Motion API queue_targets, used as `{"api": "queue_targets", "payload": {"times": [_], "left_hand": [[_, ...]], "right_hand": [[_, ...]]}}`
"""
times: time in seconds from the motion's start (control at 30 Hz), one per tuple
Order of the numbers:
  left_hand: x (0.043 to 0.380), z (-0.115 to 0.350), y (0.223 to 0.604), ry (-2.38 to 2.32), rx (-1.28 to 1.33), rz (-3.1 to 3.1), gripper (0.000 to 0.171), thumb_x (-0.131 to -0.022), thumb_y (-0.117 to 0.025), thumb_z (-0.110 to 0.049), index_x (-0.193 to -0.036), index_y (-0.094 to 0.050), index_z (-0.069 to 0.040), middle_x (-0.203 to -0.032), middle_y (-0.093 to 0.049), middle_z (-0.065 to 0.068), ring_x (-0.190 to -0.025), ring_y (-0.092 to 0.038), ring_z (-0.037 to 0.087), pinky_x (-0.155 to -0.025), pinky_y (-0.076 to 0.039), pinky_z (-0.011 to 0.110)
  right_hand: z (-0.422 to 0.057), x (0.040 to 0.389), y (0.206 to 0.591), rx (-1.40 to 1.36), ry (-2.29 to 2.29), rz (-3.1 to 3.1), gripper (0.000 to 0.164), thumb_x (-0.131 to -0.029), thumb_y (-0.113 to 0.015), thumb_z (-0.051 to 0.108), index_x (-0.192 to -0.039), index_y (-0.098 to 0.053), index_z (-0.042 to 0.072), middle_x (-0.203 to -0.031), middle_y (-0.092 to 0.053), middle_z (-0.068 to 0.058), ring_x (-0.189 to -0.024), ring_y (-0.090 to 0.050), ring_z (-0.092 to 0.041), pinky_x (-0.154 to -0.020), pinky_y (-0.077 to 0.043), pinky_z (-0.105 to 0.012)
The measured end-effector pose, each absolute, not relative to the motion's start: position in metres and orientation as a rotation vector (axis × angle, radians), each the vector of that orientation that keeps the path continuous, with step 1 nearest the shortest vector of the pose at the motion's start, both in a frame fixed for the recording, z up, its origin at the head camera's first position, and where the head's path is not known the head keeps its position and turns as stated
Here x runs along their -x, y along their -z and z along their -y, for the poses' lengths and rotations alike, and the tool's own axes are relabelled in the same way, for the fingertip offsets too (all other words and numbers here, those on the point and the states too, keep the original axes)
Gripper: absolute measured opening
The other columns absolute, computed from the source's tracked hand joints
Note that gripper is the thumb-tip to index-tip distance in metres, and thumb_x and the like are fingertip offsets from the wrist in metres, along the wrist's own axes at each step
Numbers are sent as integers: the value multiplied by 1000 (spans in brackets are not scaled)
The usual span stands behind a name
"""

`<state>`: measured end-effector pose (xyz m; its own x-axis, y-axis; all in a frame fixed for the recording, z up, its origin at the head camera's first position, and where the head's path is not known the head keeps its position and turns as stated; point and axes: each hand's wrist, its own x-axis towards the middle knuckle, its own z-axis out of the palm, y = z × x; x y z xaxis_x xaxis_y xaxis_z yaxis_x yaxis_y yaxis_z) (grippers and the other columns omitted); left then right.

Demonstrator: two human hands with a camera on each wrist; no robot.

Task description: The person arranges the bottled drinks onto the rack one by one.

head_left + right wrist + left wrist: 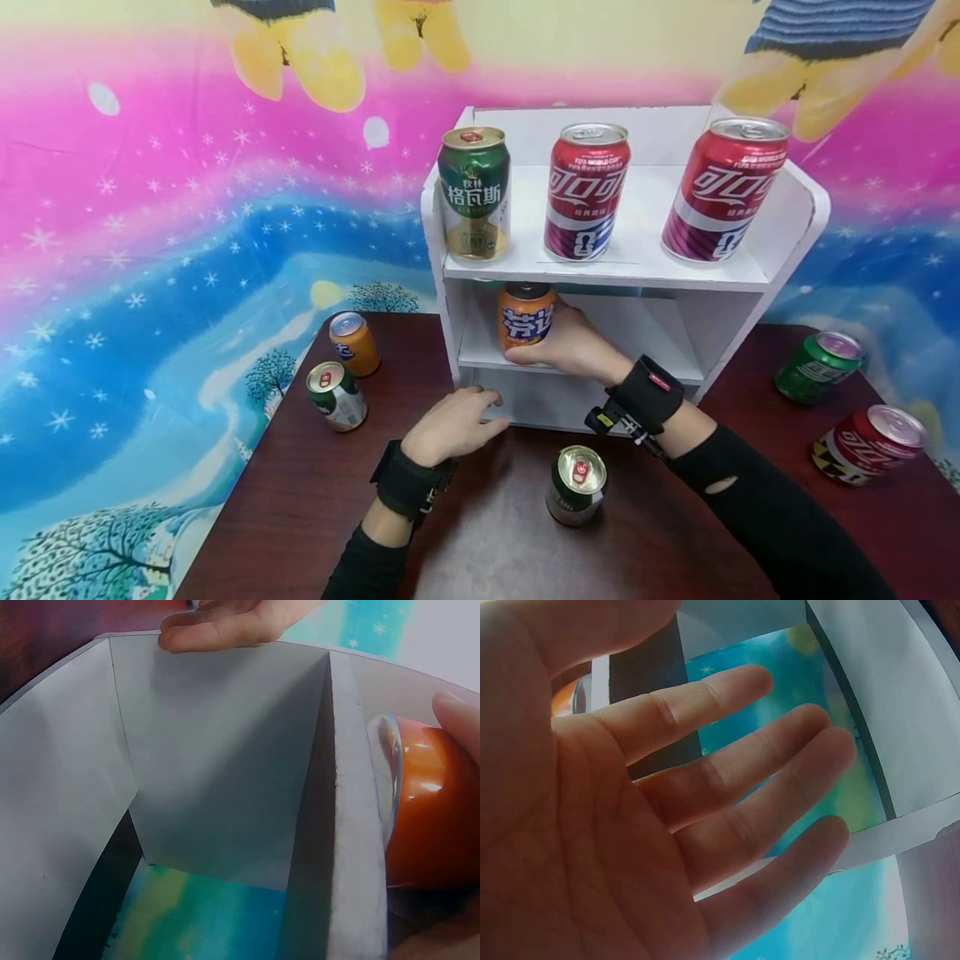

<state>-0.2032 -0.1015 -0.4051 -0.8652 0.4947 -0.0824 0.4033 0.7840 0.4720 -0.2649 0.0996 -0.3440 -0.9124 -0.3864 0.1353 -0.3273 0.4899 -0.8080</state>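
Observation:
My right hand (573, 342) grips an orange soda can (525, 321) at the left end of the white shelf unit's middle shelf. In the right wrist view the same orange can (435, 806) shows beside the shelf board's edge, fingertips around it. Near the unit's lower left side, my left hand (456, 425) holds nothing; its palm and spread, loosely bent fingers (735, 825) fill the left wrist view. On the top shelf (645, 258) stand a green and gold can (474, 196) and two red cola cans (587, 193) (726, 192).
A dark can (576, 487) stands on the brown table (480, 550) before the unit. To the left are another orange can (356, 346) and a green-white can (337, 398). At the right stand a green can (816, 368) and a red cola can (866, 446).

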Motion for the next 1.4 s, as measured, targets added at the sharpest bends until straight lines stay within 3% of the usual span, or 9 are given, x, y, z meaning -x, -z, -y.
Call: {"api": "queue_targets", "payload": {"times": [0.27,0.5,0.8,1.07,1.4], "left_hand": [[202,101,406,-656,-722,-2781,38,-94,-57,-35,-121,-62,-8,-117,-60,10,-104,-56,22,-84,-48,39],[203,100,408,-649,-717,-2769,39,-94,-57,-35,-122,-61,-8,-118,-59,11,-104,-56,22,-84,-47,40],[204,100,410,-644,-743,-2768,39,-94,-56,-36,-121,-62,-7,-115,-60,10,-103,-56,22,-84,-48,39],[205,100,410,-657,-740,-2760,39,-95,-56,-35,-121,-62,-8,-116,-60,10,-103,-56,21,-84,-47,39],[204,100,410,-665,-744,-2757,38,-95,-56,-34,-121,-62,-7,-116,-60,11,-102,-57,22,-83,-48,38]], "right_hand": [[-85,264,348,646,1457,-2729,84,-70,-84,31,-135,-36,9,-114,-58,-5,-100,-60,-18,-85,-48,-36],[-76,264,350,637,1462,-2762,91,-70,-82,41,-139,-31,11,-117,-56,-3,-102,-58,-15,-86,-47,-34],[-93,268,343,758,1347,-2601,91,-78,-79,26,-146,-21,14,-131,-48,-6,-119,-49,-21,-100,-38,-40],[-87,268,340,731,1277,-2680,85,-76,-80,29,-142,-30,11,-128,-52,-8,-116,-52,-21,-97,-41,-40],[-76,270,337,696,1240,-2721,89,-74,-82,28,-143,-29,10,-128,-52,-9,-115,-53,-22,-96,-41,-40]]}}
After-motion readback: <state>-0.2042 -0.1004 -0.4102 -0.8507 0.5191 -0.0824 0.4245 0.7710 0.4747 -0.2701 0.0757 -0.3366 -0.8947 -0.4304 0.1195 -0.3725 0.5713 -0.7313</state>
